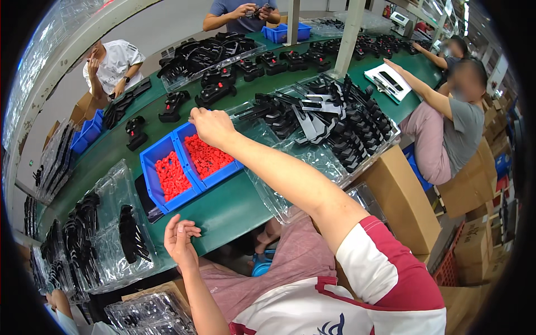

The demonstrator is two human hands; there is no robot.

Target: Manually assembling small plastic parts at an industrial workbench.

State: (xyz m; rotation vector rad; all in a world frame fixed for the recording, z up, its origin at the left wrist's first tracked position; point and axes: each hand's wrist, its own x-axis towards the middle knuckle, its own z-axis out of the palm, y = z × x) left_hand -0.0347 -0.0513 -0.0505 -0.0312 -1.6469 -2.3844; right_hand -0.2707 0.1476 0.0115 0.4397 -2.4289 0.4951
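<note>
Red plastic caps point(207, 156) fill the blue bin point(190, 177) w/ plenty left, so work looks early or mid-way; they're small, bright, loosely heaped. Right hand point(211, 126) reaches over the bin's 12 o'clock rim, fingers curled together, can't tell if it grips anything. Left hand point(180, 239) at the bin's 6 o'clock, half-open, empty, on the green table point(234, 209) edge.

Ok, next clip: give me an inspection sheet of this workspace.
Surface: green bench.
Job's things: two blue bins of small red parts.
Clutter: clear trays of black plastic parts; cardboard boxes.
Hands: right hand at the far edge of the right bin, grip unclear; left hand open, palm up, at the bench's near edge.
Cables: nothing seen.
Surroundings: other people working along the bench.
</note>
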